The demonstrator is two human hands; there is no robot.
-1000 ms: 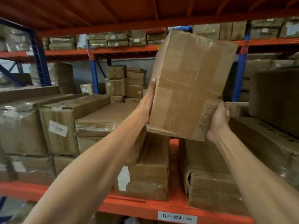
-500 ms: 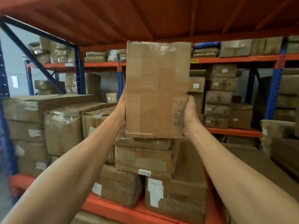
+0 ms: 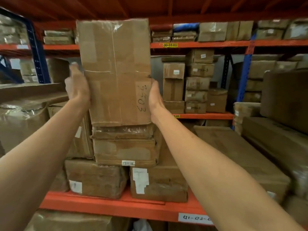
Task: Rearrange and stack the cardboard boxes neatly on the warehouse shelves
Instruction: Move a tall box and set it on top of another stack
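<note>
Two hands press a taped, creased cardboard box upright.

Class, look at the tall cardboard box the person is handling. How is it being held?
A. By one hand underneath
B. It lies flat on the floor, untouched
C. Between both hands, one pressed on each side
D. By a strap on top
C: the left hand and right hand press opposite sides of the upright tall box.
</note>
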